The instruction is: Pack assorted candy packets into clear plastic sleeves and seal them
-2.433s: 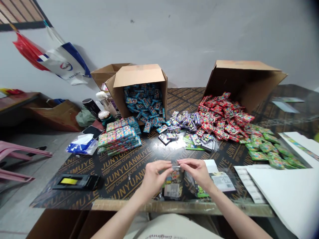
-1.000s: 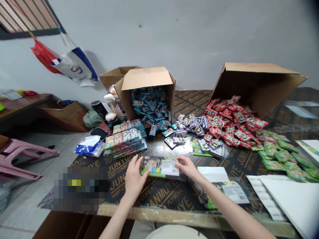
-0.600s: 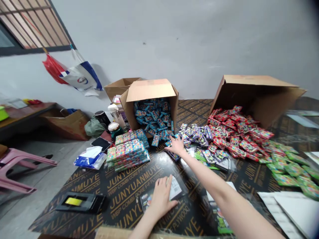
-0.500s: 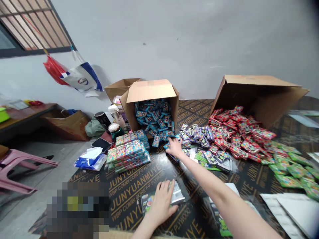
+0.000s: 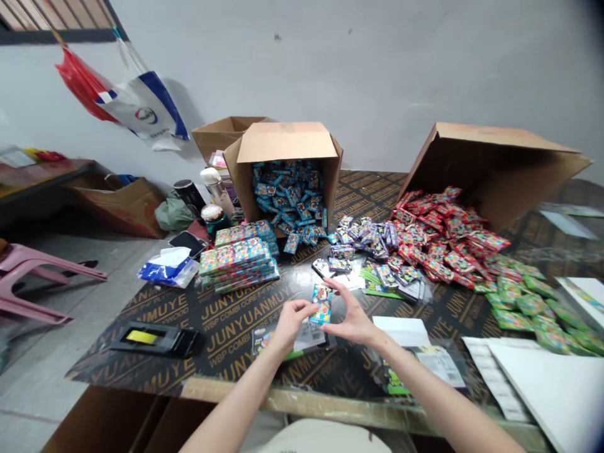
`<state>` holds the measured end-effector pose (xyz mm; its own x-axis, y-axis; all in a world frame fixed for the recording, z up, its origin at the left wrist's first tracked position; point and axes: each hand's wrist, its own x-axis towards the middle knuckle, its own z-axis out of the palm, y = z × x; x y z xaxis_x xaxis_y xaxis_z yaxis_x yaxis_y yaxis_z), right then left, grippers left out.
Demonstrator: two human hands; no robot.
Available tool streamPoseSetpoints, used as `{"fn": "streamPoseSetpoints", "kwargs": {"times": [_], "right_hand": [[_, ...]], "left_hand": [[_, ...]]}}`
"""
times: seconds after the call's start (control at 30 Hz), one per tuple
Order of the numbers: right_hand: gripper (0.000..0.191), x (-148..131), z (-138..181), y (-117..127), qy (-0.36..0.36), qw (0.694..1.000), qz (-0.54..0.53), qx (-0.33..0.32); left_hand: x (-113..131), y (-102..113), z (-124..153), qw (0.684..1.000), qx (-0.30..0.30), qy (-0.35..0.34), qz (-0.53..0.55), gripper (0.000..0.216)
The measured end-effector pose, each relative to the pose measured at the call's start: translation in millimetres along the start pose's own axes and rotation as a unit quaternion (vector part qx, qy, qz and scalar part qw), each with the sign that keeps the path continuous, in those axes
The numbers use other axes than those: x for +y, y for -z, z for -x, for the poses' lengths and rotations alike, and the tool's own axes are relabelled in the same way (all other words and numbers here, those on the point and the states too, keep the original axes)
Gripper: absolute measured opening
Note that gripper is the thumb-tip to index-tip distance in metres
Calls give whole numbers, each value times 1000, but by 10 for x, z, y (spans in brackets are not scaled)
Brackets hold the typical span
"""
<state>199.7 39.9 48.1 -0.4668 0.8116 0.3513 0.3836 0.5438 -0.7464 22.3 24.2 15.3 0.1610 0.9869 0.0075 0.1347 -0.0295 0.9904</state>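
Observation:
Between both hands a small blue printed packet (image 5: 321,304) is held upright above the table. My left hand (image 5: 293,322) pinches its left side with thumb and fingers. My right hand (image 5: 352,316) grips it from the right, forefinger at the top edge and thumb at the bottom. Beneath the hands lies a clear plastic sleeve with a black and green printed card (image 5: 310,336), partly hidden by my left hand. A heap of matching blue packets (image 5: 290,198) spills from the cardboard box (image 5: 283,141) ahead.
Purple packets (image 5: 372,236), red packets (image 5: 443,239) and green packets (image 5: 528,302) lie in heaps to the right. Stacked packet sets (image 5: 240,258) stand left. A black tape dispenser (image 5: 155,340) sits at front left; white sheets (image 5: 542,384) lie at right.
My right hand has come back from the blue heap with a packet. My left hand has lifted off the sleeve and now holds the packet too. The view has tilted down.

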Motion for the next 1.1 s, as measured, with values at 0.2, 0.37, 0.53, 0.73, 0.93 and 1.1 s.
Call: {"fn": "streamPoseSetpoints", "kwargs": {"times": [0.2, 0.37, 0.53, 0.73, 0.93, 1.1], "right_hand": [[77, 260, 387, 187, -50, 982, 151, 97], [78, 225, 564, 96, -40, 970, 238, 25], [70, 158, 594, -57, -31, 956, 292, 0], [73, 173, 688, -116, -16, 970, 240, -37], [72, 171, 681, -54, 9, 987, 159, -34], [69, 156, 608, 35, 12, 988, 152, -27]], "left_hand": [[-72, -12, 148, 948, -87, -106, -288, 58], [-167, -37, 233, 811, -150, -152, -544, 76], [-97, -84, 234, 790, -175, -158, -567, 66], [-25, -51, 277, 847, -164, -168, -476, 69], [-152, -30, 294, 895, -100, -184, -393, 98], [-157, 54, 247, 911, -85, -169, -367, 103]]}}
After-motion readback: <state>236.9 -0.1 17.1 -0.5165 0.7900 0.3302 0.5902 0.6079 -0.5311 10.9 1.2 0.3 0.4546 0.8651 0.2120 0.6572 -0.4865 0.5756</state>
